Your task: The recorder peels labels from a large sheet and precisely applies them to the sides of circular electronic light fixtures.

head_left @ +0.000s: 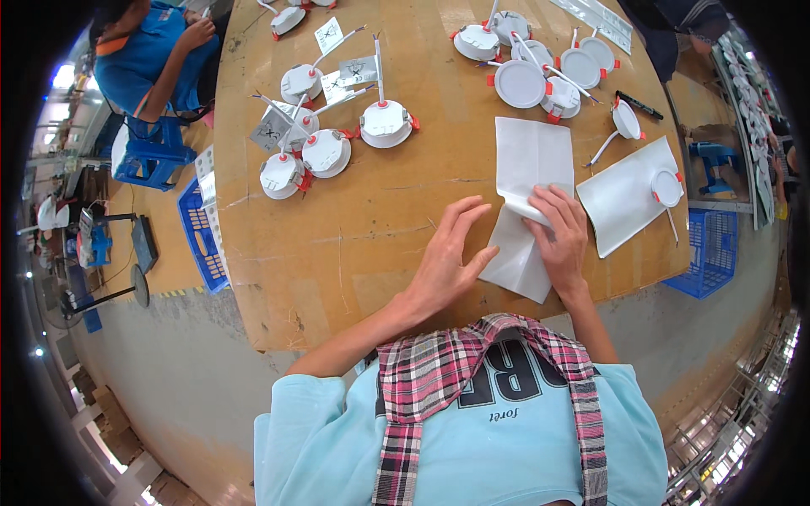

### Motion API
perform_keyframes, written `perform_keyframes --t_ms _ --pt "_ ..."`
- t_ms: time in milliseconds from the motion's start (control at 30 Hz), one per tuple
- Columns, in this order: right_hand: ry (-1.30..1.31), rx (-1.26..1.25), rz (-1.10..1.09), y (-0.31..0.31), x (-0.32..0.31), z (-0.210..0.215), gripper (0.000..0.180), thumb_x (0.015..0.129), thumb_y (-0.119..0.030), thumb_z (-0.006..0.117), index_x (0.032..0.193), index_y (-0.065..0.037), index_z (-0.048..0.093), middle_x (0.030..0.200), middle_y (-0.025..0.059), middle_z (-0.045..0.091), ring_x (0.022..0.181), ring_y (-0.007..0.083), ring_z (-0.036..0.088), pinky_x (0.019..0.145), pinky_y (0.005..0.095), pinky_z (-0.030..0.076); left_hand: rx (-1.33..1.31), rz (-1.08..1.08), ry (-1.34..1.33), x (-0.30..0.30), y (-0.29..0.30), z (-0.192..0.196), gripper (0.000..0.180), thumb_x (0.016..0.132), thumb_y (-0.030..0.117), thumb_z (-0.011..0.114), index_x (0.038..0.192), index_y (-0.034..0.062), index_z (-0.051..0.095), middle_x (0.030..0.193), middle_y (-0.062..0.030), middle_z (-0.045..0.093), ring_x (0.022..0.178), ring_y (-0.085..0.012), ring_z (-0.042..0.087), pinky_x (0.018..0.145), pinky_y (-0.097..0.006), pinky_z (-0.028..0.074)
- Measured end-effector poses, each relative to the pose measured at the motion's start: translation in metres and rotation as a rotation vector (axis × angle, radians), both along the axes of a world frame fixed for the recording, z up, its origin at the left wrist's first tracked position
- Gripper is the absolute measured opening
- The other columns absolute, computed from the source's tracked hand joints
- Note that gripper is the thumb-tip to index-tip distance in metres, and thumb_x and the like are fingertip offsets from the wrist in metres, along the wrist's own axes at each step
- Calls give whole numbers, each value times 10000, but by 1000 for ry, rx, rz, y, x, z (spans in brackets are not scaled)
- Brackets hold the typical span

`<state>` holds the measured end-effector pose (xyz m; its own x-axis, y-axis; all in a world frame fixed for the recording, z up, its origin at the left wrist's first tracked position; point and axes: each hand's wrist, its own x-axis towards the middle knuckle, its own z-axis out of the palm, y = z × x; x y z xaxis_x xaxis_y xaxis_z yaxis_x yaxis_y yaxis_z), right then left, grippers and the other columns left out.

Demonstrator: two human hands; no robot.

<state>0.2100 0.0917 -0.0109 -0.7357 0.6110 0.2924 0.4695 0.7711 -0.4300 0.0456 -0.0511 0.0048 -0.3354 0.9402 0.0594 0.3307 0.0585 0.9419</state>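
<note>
A white paper-like sheet [530, 153] with creases lies in front of me, curled up across its middle. My right hand [561, 240] grips that raised curl between thumb and fingers. Just left of the sheet is my left hand [449, 260], its fingers bent slightly and apart, with nothing in it. To the right lies a second white sheet [620, 202], and a round white downlight [666, 187] with red clips rests on its right part. Another downlight [626, 120] stands tilted beyond that sheet, next to a black marker pen [639, 104].
Several downlights [386, 125] with upright cables and small tags stand at the table's far left. More downlights [521, 84] cluster at the far right. Blue crates [198, 228] flank the brown table [380, 253]. A person in blue [139, 67] sits beyond its left edge, near a blue stool [156, 152].
</note>
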Motion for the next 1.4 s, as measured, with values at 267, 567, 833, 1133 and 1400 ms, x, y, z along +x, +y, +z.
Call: perform_keyframes --t_ms 267,567,833,1133,1400 --pt "291 -520 43 -28 10 46 230 773 -83 730 992 -43 675 873 71 679 897 219 615 806 352 453 192 12 545 0 9 33 571 795 204 746 1286 39 505 1258 -184 541 1195 -327 529 972 -406 456" --pt "621 -633 57 -37 -16 64 184 909 -87 567 1050 19 619 1033 104 631 975 191 587 911 284 433 216 504 -208 -106 -95 61 186 897 66 585 1063 3 640 923 -58 687 842 -137 638 786 -306 498" --pt "260 -531 209 -76 -77 30 120 897 -52 576 989 -1 635 1003 105 614 926 221 589 855 318 459 629 1446 -67 -283 -313 -9 322 876 -24 555 1198 -39 551 1163 -108 614 1036 -195 588 915 -325 448" --pt "-32 -111 517 -135 -155 4 181 770 12 673 933 -54 634 969 106 540 962 303 488 851 384 405 -468 1117 -297 -309 -287 -248 521 848 116 457 1346 -35 438 1345 -237 492 1266 -356 454 1042 -397 373" --pt "-202 -25 493 -133 -150 -5 206 733 -5 642 920 -77 593 954 136 496 934 330 450 850 433 369 -36 629 -90 -291 -171 -259 404 869 130 478 1242 -22 505 1102 -231 602 1059 -377 588 922 -427 470"
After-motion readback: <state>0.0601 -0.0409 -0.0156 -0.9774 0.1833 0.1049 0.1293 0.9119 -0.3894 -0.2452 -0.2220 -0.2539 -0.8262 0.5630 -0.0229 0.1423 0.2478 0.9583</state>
